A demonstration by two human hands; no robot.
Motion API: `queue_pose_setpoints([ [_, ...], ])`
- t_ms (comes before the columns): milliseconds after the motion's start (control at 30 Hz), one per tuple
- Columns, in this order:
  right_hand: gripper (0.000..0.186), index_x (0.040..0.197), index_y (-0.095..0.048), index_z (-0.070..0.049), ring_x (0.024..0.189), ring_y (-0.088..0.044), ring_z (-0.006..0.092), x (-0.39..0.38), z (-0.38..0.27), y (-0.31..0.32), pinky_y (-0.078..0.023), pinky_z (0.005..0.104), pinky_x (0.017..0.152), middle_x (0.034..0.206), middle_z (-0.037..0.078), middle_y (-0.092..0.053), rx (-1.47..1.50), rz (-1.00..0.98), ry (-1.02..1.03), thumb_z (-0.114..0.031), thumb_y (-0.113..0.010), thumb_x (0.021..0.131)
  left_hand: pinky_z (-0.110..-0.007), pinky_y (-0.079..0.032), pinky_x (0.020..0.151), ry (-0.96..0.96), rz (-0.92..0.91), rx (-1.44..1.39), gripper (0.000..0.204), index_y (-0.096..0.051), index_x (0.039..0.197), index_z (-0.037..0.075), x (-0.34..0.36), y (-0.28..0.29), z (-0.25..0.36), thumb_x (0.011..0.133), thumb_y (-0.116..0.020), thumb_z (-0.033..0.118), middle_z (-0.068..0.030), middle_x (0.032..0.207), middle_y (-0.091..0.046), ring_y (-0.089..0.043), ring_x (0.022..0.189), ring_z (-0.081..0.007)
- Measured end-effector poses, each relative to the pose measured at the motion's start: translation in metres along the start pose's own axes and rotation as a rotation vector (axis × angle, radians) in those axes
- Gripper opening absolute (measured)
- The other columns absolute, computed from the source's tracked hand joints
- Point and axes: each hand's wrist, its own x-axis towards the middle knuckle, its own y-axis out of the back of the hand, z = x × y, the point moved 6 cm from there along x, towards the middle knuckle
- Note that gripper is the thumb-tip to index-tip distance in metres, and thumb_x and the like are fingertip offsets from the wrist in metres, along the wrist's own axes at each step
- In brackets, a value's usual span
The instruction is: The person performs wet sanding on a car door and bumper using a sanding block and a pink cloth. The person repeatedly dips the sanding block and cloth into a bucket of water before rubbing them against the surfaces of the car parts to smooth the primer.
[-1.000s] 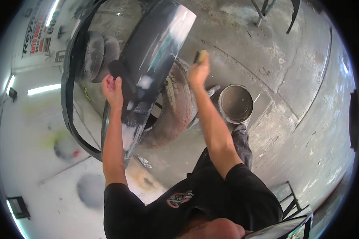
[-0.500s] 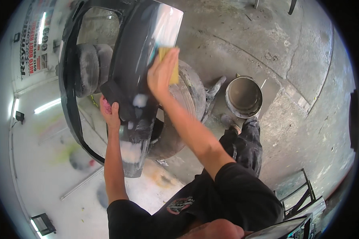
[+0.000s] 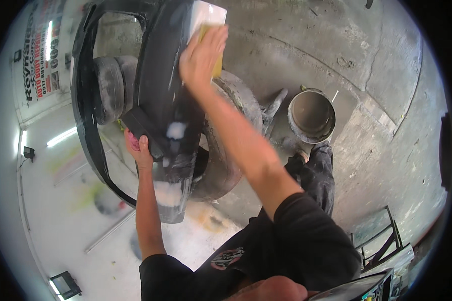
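Observation:
A long dark car body panel (image 3: 155, 75) with pale patches and a black looped frame along its left lies over stacked dusty tyres (image 3: 110, 90). My right hand (image 3: 201, 60) is pressed over a yellow sponge (image 3: 217, 67) on the panel’s upper right, near a white patch. My left hand (image 3: 139, 149) grips something pink (image 3: 132, 139) at the panel’s left, beside or against a dark block-like piece (image 3: 140, 128); whether that piece is separate from the panel is unclear.
A round bucket (image 3: 311, 113) of murky liquid stands right of the tyres on the concrete floor (image 3: 366, 65). A black metal stand (image 3: 386, 231) is at lower right. A printed banner (image 3: 40, 60) and lights (image 3: 63, 134) appear along the white walls at left.
My right hand came from right of the panel onto it with the sponge, then moved upward along it. My left hand sits lower in the view than a second ago.

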Motion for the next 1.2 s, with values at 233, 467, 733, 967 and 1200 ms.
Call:
queue_pose_setpoints([
  [233,0.064,0.151,-0.024,0.020,0.152,-0.015,0.0577,-0.071,0.014,0.018,-0.015,0.0610,0.125,0.162,0.042,-0.016,0.059,-0.089,0.100,-0.016,-0.050,0.105,-0.036,-0.041,0.109,0.138,0.111,-0.053,0.076,-0.041,0.147,-0.008,-0.014,0.006,-0.004,0.090,-0.073,0.031,-0.0143,0.137,-0.056,-0.055,0.125,-0.0234],
  [467,0.046,0.130,-0.057,0.005,0.105,-0.065,0.0342,0.133,0.046,0.005,-0.051,0.0482,0.097,0.117,0.025,-0.066,0.420,-0.029,0.010,-0.034,-0.047,0.108,-0.035,-0.044,0.106,0.096,0.028,-0.064,0.075,-0.040,0.149,-0.007,0.002,-0.009,-0.003,0.092,-0.073,0.029,-0.0132,0.138,-0.056,-0.055,0.125,-0.0228],
  [733,0.035,0.122,-0.064,-0.002,0.078,-0.072,0.0269,0.107,0.082,0.012,-0.057,0.0428,0.065,0.087,0.013,-0.070,0.983,-0.604,-0.546,-0.034,-0.059,0.106,-0.032,-0.046,0.103,0.086,0.051,-0.087,0.071,-0.040,0.150,-0.004,-0.001,-0.003,0.001,0.094,-0.071,0.027,-0.0126,0.138,-0.057,-0.057,0.124,-0.0217],
  [967,0.047,0.130,-0.062,0.005,0.070,-0.051,0.0086,-0.071,0.068,0.048,-0.044,0.0296,0.061,0.078,0.000,-0.060,0.507,-0.353,-0.642,-0.035,-0.051,0.109,-0.036,-0.044,0.107,0.096,0.092,-0.046,0.074,-0.039,0.151,-0.006,-0.009,0.011,-0.007,0.095,-0.072,0.030,-0.0140,0.139,-0.056,-0.057,0.125,-0.0245],
  [1200,0.061,0.154,-0.028,0.014,0.149,-0.031,0.0519,0.054,0.029,0.011,-0.025,0.0503,0.124,0.157,0.041,-0.031,0.184,-0.041,0.027,-0.007,-0.052,0.103,-0.039,-0.041,0.111,0.070,-0.022,-0.047,0.085,-0.031,0.155,-0.004,-0.001,0.001,-0.009,0.092,-0.076,0.033,-0.0159,0.145,-0.051,-0.053,0.129,-0.0259],
])
